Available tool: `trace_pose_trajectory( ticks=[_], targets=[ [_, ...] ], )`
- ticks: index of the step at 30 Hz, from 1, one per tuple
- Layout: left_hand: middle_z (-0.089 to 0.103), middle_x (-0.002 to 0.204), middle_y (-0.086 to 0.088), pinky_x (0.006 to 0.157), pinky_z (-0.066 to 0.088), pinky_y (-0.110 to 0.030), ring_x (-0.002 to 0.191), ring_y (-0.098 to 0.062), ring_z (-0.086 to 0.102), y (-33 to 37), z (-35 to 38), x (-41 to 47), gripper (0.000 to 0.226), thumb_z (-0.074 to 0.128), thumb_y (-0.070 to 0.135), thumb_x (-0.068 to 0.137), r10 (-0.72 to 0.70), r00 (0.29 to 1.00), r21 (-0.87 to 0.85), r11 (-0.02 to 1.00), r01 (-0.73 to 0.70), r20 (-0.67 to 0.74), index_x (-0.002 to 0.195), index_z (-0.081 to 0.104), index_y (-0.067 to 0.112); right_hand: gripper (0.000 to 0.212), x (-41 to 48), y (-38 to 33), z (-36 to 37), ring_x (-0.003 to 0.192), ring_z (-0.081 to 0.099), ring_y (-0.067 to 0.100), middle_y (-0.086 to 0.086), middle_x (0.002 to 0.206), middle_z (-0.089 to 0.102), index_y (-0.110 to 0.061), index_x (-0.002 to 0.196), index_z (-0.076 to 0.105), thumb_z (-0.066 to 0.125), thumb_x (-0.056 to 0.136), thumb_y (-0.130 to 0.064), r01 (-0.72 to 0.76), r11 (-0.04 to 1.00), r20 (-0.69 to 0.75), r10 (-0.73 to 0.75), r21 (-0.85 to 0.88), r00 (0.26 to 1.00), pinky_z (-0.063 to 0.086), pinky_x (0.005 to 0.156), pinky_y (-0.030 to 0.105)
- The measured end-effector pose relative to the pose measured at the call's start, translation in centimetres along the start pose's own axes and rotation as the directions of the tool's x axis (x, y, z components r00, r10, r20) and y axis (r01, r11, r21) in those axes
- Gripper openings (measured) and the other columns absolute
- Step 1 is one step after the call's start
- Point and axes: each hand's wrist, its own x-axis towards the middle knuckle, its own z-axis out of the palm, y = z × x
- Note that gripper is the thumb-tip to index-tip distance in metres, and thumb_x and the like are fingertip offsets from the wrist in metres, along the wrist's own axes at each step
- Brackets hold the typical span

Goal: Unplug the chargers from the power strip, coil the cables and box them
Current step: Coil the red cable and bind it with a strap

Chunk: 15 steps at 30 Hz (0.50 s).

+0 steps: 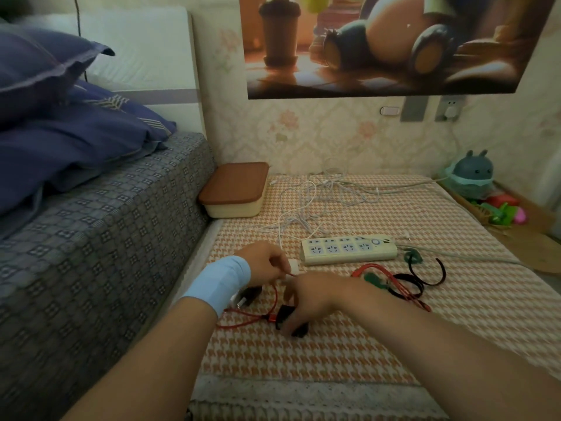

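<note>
Because the soft orange-and-white houndstooth mat is crowded, loose leads may snag on each other when lifted. At its far left corner the cream box with a brown lid sits closed. Nothing coiled can go in until a hand is free to open it, and a coil set down meanwhile may spring apart.

The tangle of thin white cables lies beyond the cream power strip, whose visible sockets look empty. Tugging one strand would likely tighten the knots. To the near right, the bundle of red and black cable loops lies close to the right forearm, which could sweep it aside.

The left hand pinches a small white plug at one end of a thin red cable. The right hand curls over a black charger block at the cable's other end. Drawing them apart too hard could strain the connector. The slack between them could also catch the second black plug under the left wrist.
</note>
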Motion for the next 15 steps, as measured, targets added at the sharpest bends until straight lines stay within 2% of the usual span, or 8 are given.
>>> trace_pose_trajectory(
  ticks=[3,5,7,9,11,12,15],
  targets=[
    [0.069,0.114,0.002,0.095,0.052,-0.034,0.105,-0.016,0.063,0.8,0.7,-1.1,0.032,0.058,0.007,0.088,-0.021,0.983,0.087,0.996,0.005,0.184,0.113,0.069,0.024,0.057,-0.4,-0.3,0.7,0.087,0.064,0.019,0.001,0.102,0.067,-0.021,0.114,0.065,0.084,0.072,-0.054,0.008,0.998,0.001,-0.008,-0.066,1.0,0.057,0.073,0.038],
    [0.065,0.122,0.0,0.096,0.05,-0.033,0.108,-0.018,0.06,1.4,1.0,-1.6,0.039,0.059,0.012,0.089,-0.03,0.974,0.09,0.996,0.01,0.225,0.127,0.061,0.021,0.043,-1.0,0.3,0.0,0.084,0.062,0.018,-0.002,0.098,0.064,-0.025,0.107,0.063,0.086,0.075,-0.04,0.035,0.998,-0.022,-0.036,-0.05,0.999,0.053,0.068,0.033],
    [0.066,0.122,-0.002,0.095,0.05,-0.034,0.106,-0.02,0.061,1.8,0.9,-2.0,0.041,0.062,0.02,0.089,-0.028,0.973,0.044,0.999,0.018,0.23,0.13,0.059,0.02,0.04,-2.0,1.4,-1.3,0.083,0.063,0.017,-0.006,0.097,0.062,-0.029,0.102,0.059,0.087,0.074,-0.035,0.037,0.997,-0.092,-0.031,0.063,0.995,0.055,0.066,0.033],
    [0.071,0.107,-0.005,0.088,0.053,-0.034,0.094,-0.021,0.066,2.2,0.3,-2.0,0.029,0.061,0.027,0.091,-0.003,0.982,-0.025,1.0,0.008,0.188,0.118,0.065,0.019,0.044,-3.4,2.3,-2.8,0.084,0.069,0.02,-0.002,0.106,0.063,-0.027,0.105,0.06,0.09,0.073,-0.026,0.065,0.955,-0.193,-0.009,0.289,0.981,0.06,0.065,0.032],
    [0.072,0.09,-0.006,0.078,0.056,-0.032,0.078,-0.02,0.068,2.7,-0.6,-2.0,0.016,0.059,0.027,0.094,-0.014,0.994,-0.227,0.973,0.038,0.106,0.102,0.068,0.017,0.045,-5.0,3.1,-4.3,0.083,0.07,0.023,0.004,0.11,0.064,-0.024,0.109,0.064,0.089,0.074,-0.014,0.15,0.837,-0.309,0.024,0.526,0.951,0.06,0.063,0.029],
    [0.07,0.088,-0.009,0.075,0.058,-0.033,0.073,-0.021,0.068,3.0,-1.1,-2.0,0.016,0.058,0.024,0.095,-0.028,0.996,-0.372,0.926,0.059,0.089,0.102,0.067,0.013,0.046,-5.9,3.4,-5.0,0.082,0.07,0.022,0.005,0.111,0.065,-0.024,0.111,0.065,0.089,0.074,-0.009,0.2,0.774,-0.369,0.046,0.6,0.928,0.059,0.063,0.028],
    [0.063,0.085,-0.008,0.06,0.054,-0.029,0.064,-0.018,0.06,4.9,-2.4,-2.0,0.018,0.051,0.015,0.099,0.01,0.994,-0.712,0.699,0.071,0.109,0.112,0.06,0.008,0.056,-7.4,3.8,-6.5,0.086,0.068,0.02,0.007,0.114,0.068,-0.026,0.123,0.066,0.083,0.077,0.001,0.345,0.631,-0.505,0.087,0.695,0.859,0.056,0.068,0.029]
  ],
)
